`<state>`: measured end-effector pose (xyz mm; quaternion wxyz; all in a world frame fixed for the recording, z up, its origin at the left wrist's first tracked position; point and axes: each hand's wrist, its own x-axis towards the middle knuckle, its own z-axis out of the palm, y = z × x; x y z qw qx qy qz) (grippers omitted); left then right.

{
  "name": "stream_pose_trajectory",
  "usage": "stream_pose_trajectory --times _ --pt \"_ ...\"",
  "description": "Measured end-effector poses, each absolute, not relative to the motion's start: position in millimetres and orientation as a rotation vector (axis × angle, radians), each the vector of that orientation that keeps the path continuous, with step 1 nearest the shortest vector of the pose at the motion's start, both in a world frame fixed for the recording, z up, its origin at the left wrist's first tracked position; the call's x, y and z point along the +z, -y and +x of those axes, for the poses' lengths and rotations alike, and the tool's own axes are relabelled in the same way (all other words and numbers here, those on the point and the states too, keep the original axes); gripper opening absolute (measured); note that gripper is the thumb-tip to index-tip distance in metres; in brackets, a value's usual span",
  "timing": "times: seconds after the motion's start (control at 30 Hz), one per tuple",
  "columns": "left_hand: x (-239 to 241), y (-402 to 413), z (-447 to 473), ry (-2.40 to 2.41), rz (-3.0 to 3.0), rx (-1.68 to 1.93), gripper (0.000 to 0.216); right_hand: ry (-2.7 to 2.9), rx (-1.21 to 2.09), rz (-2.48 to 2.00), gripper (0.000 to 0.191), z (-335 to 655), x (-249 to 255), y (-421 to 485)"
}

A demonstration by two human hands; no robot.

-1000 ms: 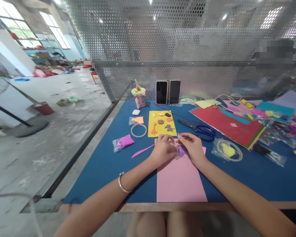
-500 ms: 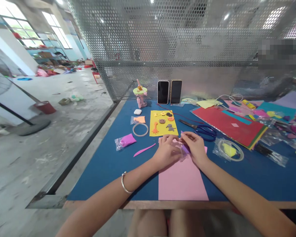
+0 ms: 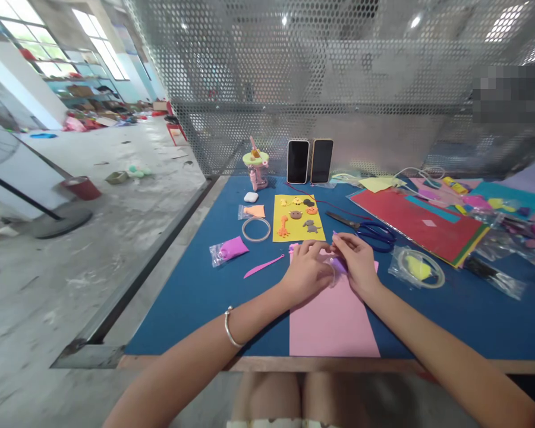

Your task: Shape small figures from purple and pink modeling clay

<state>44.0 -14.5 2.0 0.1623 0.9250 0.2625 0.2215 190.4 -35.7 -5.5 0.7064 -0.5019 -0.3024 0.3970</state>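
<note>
Over a pink sheet [image 3: 334, 327], my hands are close together around a clear packet with purple clay [image 3: 338, 266] in it. My left hand [image 3: 307, 268] is closed on the packet's clear plastic side, its fingers curled. My right hand [image 3: 357, 261] pinches a small purple bit [image 3: 334, 234] at its fingertips, and its palm side borders the packet. Pink clay [image 3: 293, 247] shows at the sheet's top left corner, partly behind my left hand. Just beyond lies a yellow card [image 3: 298, 235] bearing several small clay animals.
Left of the sheet lie a pink modelling tool [image 3: 264, 266], a magenta clay packet [image 3: 234, 248] and a clear ring [image 3: 255, 229]. Blue-handled scissors [image 3: 377, 235] and a bagged ring [image 3: 417, 267] are on the right. Two phones [image 3: 298, 161] stand at the back beside a pink cup [image 3: 259, 172].
The view has shifted slightly, so the table's things sit a little further right and higher. Both hands keep almost the same grip on the packet and the purple bit.
</note>
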Motion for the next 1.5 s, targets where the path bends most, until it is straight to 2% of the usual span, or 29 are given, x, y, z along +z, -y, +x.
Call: stream_pose_trajectory --times 0.67,0.9,1.5 --pt "-1.5 7.7 40.8 -0.735 2.528 0.734 0.01 0.633 0.9 -1.13 0.029 195.1 -4.1 35.7" --pt "0.8 5.9 41.6 -0.674 2.601 0.642 0.007 0.674 0.906 -1.113 0.026 193.5 -3.2 36.3" --pt "-3.5 9.1 47.0 -0.594 2.713 0.715 0.012 0.698 0.846 -1.105 0.028 187.3 -6.4 37.5"
